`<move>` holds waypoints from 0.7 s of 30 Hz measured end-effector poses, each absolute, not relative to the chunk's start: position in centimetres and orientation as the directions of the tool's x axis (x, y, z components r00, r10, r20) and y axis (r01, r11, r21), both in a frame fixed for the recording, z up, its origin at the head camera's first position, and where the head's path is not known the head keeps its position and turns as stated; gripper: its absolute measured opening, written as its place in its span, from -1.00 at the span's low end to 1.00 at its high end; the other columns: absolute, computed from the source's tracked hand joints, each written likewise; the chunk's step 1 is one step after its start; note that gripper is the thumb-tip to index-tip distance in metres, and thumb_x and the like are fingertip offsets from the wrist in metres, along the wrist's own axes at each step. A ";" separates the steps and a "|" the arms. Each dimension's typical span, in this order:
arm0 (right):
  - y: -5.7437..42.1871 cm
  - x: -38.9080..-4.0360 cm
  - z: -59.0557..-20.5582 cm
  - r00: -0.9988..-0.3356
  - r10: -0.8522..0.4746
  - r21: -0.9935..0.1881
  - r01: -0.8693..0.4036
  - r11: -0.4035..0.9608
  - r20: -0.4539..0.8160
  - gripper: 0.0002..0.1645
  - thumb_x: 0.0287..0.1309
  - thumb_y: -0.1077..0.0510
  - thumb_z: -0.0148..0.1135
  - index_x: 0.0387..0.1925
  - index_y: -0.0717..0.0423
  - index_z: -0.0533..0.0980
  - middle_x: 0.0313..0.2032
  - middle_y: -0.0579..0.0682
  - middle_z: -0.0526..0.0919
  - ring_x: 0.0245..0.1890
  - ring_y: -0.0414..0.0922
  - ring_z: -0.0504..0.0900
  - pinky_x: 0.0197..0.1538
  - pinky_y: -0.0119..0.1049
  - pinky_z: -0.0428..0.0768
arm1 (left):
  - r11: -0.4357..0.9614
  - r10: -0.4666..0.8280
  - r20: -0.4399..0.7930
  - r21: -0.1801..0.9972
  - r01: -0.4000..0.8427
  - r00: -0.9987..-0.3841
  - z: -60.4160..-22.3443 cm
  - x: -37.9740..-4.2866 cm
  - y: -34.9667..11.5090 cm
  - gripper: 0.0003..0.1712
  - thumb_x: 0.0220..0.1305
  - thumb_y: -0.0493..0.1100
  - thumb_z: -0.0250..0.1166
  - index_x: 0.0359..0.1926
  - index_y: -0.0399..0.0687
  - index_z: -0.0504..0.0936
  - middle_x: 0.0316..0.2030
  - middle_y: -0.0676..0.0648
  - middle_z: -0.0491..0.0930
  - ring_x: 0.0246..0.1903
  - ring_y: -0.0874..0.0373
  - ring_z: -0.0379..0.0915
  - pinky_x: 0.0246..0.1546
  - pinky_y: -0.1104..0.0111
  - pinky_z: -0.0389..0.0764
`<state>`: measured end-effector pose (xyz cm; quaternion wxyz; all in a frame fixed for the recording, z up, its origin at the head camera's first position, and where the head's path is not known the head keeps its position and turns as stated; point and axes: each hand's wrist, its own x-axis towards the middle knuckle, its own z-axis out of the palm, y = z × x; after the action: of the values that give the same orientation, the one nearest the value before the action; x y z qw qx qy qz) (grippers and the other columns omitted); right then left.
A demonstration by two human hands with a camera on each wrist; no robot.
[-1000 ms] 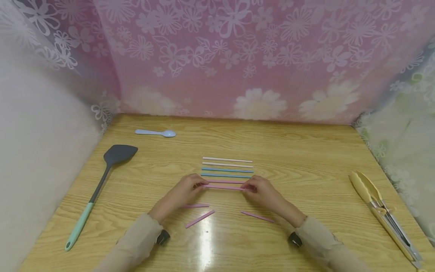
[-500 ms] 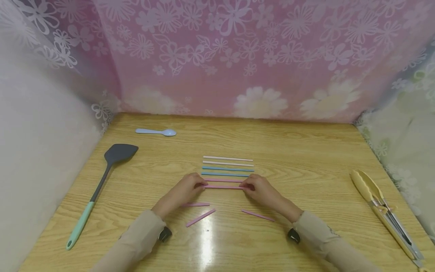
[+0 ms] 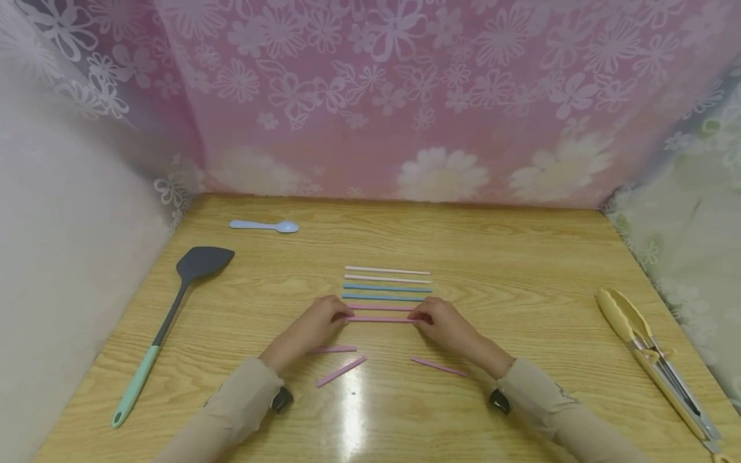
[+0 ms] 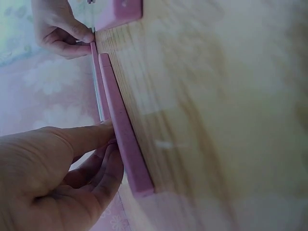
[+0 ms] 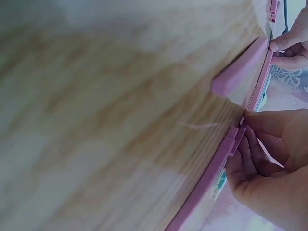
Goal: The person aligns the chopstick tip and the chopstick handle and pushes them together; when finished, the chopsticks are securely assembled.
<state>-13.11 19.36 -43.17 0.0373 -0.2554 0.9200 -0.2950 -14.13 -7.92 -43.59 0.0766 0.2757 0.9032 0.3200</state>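
Note:
In the head view my left hand point(image 3: 314, 325) pinches the left end of a long pink chopstick point(image 3: 379, 319). My right hand point(image 3: 448, 326) pinches its right end. The stick lies across between them, level. Just beyond it runs a second pink chopstick point(image 3: 382, 307), roughly parallel, its ends partly hidden by the fingers. Farther off come blue chopsticks point(image 3: 388, 288) and white chopsticks point(image 3: 388, 270), a pair of each. In the right wrist view the right hand point(image 5: 276, 154) has thumb and fingertips together at the held stick point(image 5: 262, 84).
Short pink stick pieces lie nearer: one piece point(image 3: 341, 372), another by the left forearm point(image 3: 334, 350), a third to the right point(image 3: 438, 366). At the left are a spatula point(image 3: 168, 315) and a pale blue spoon point(image 3: 260, 225). Yellow-tipped tongs point(image 3: 642, 347) lie at the right.
The held pink chopstick's right end has swung slightly away from me, so it now lies straighter. My right hand has shifted a little left. The other sticks stay put.

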 end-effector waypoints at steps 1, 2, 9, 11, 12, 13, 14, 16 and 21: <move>19.4 -13.1 -43.2 -0.867 -0.491 -0.562 -0.448 0.695 0.083 -0.93 0.09 0.37 0.28 -0.36 0.22 0.64 -0.43 -0.05 0.60 -0.41 -0.25 0.48 -0.36 -0.43 0.50 | 0.645 0.545 0.034 0.622 0.444 -0.838 -43.6 -14.1 -7.9 -0.87 0.19 -0.39 0.28 -0.23 -0.30 0.68 -0.37 -0.08 0.59 -0.35 0.15 0.49 -0.31 0.46 0.56; 19.4 -13.1 -43.2 -0.866 -0.492 -0.560 -0.450 0.696 0.084 -0.93 0.09 0.37 0.28 -0.36 0.22 0.64 -0.43 -0.05 0.60 -0.41 -0.25 0.48 -0.36 -0.43 0.50 | 0.645 0.542 0.031 0.625 0.440 -0.840 -43.5 -14.1 -7.9 -0.87 0.19 -0.39 0.27 -0.22 -0.30 0.68 -0.37 -0.08 0.59 -0.35 0.15 0.49 -0.30 0.45 0.56; 19.4 -13.2 -43.3 -0.853 -0.514 -0.550 -0.473 0.688 0.092 -0.92 0.11 0.39 0.25 -0.36 0.23 0.64 -0.43 -0.04 0.60 -0.40 -0.23 0.50 -0.35 -0.42 0.52 | 0.665 0.521 -0.002 0.628 0.404 -0.854 -43.5 -13.9 -7.8 -0.85 0.20 -0.38 0.26 -0.20 -0.28 0.68 -0.34 -0.07 0.59 -0.32 0.14 0.49 -0.26 0.40 0.57; 19.4 -13.2 -43.3 -0.852 -0.516 -0.554 -0.474 0.685 0.091 -0.91 0.11 0.39 0.25 -0.35 0.24 0.64 -0.42 -0.04 0.59 -0.39 -0.22 0.50 -0.35 -0.42 0.53 | 0.666 0.520 -0.004 0.628 0.402 -0.854 -43.4 -13.9 -7.8 -0.85 0.21 -0.38 0.26 -0.19 -0.28 0.68 -0.33 -0.08 0.59 -0.31 0.14 0.49 -0.25 0.38 0.58; 19.4 -13.2 -43.3 -0.852 -0.515 -0.556 -0.472 0.684 0.089 -0.91 0.11 0.39 0.25 -0.35 0.25 0.64 -0.42 -0.03 0.59 -0.39 -0.22 0.51 -0.34 -0.42 0.53 | 0.665 0.522 -0.005 0.629 0.403 -0.853 -43.4 -13.9 -7.9 -0.85 0.21 -0.38 0.26 -0.19 -0.29 0.67 -0.32 -0.08 0.59 -0.31 0.13 0.50 -0.24 0.37 0.58; 19.4 -13.2 -43.3 -0.853 -0.514 -0.559 -0.468 0.684 0.086 -0.91 0.11 0.39 0.25 -0.34 0.25 0.64 -0.42 -0.03 0.59 -0.38 -0.21 0.51 -0.34 -0.42 0.54 | 0.664 0.525 -0.006 0.628 0.405 -0.851 -43.4 -13.9 -7.9 -0.84 0.21 -0.38 0.26 -0.18 -0.29 0.67 -0.31 -0.08 0.59 -0.30 0.13 0.50 -0.24 0.37 0.59; 19.4 -13.2 -43.3 -0.854 -0.513 -0.562 -0.466 0.684 0.084 -0.91 0.11 0.39 0.25 -0.34 0.25 0.64 -0.41 -0.03 0.60 -0.38 -0.21 0.52 -0.33 -0.42 0.54 | 0.662 0.528 -0.004 0.628 0.409 -0.849 -43.4 -13.9 -7.9 -0.84 0.21 -0.39 0.26 -0.18 -0.30 0.67 -0.31 -0.09 0.59 -0.30 0.12 0.50 -0.24 0.37 0.59; 19.5 -13.2 -43.2 -0.854 -0.512 -0.563 -0.467 0.682 0.088 -0.91 0.11 0.38 0.25 -0.33 0.26 0.64 -0.41 -0.01 0.60 -0.38 -0.20 0.52 -0.33 -0.41 0.54 | 0.658 0.535 0.007 0.623 0.422 -0.845 -43.3 -13.9 -7.9 -0.84 0.20 -0.39 0.26 -0.18 -0.31 0.67 -0.31 -0.10 0.59 -0.30 0.11 0.51 -0.23 0.36 0.59; 20.0 -12.8 -42.8 -0.873 -0.470 -0.586 -0.449 0.675 0.128 -0.90 0.11 0.35 0.28 -0.29 0.26 0.65 -0.40 -0.01 0.62 -0.36 -0.15 0.56 -0.29 -0.36 0.58 | 0.645 0.539 0.023 0.632 0.430 -0.842 -43.6 -13.9 -8.2 -0.82 0.20 -0.39 0.26 -0.15 -0.31 0.65 -0.29 -0.11 0.60 -0.27 0.09 0.51 -0.20 0.34 0.59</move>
<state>-12.75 20.03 -42.79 0.0169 -0.2511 0.9149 -0.3157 -13.85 -8.24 -43.55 0.0839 0.2680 0.9031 0.3248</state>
